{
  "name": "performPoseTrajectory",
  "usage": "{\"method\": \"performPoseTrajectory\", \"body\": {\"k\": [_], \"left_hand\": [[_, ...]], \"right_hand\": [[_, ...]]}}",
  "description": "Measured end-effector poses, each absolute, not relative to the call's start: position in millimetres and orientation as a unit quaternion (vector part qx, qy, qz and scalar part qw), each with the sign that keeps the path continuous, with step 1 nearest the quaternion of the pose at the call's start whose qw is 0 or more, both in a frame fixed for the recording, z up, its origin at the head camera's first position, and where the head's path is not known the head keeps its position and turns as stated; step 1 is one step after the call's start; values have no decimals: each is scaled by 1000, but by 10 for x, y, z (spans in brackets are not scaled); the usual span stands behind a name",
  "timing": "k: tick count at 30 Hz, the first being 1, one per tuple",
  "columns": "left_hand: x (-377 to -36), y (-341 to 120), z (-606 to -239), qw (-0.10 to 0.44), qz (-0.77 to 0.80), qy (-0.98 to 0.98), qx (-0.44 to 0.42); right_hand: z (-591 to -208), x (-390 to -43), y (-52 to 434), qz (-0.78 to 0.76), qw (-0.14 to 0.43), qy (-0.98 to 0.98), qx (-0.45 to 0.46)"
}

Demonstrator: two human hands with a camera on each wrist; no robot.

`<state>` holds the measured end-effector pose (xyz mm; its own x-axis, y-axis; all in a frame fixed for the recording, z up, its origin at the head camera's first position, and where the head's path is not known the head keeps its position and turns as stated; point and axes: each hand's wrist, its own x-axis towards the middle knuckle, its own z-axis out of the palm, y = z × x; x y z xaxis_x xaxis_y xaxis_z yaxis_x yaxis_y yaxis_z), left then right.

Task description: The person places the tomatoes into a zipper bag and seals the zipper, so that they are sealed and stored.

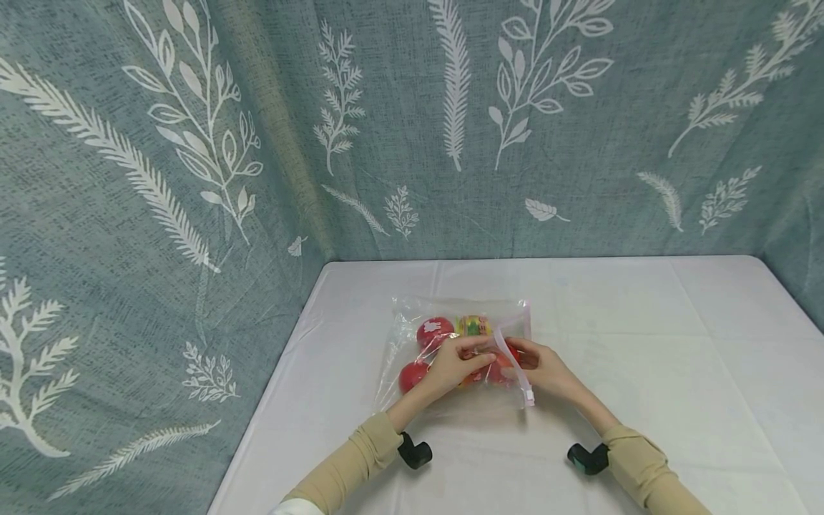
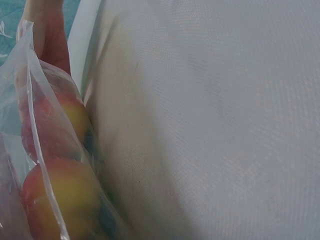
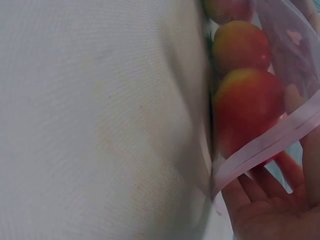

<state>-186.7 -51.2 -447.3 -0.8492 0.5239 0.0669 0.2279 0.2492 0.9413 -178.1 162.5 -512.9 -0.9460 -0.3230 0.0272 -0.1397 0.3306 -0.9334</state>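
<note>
Here the white table (image 1: pixel 644 343) carries a clear plastic bag (image 1: pixel 412 315) lying flat just ahead of both hands, its pink zip strip (image 1: pixel 515 357) running along the edge under the right hand's fingers. Inside sit several round red-and-yellow fruits (image 3: pixel 247 107), packed close together and pressed against the film, which is wrinkled and glossy. The left hand (image 1: pixel 453 365) rests on top of the bag with fingers curled, pinching the film beside the strip. The right hand (image 1: pixel 543 368) pinches the zip strip itself, its palm half open beneath
</note>
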Motion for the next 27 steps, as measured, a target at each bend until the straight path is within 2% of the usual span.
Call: {"method": "performPoseTrajectory", "body": {"k": [6, 13, 27], "left_hand": [[-1870, -509, -4477, 138, 570, 773, 242], [-1998, -484, -4771, 136, 569, 776, 236], [-1987, -499, -4802, 98, 539, 792, 269]], "right_hand": [[-5119, -1764, 1631, -561, 77, 813, -135], [-5119, -1745, 1652, -567, 70, 809, -141], [-5086, -1703, 1784, -569, 55, 807, -146]]}}
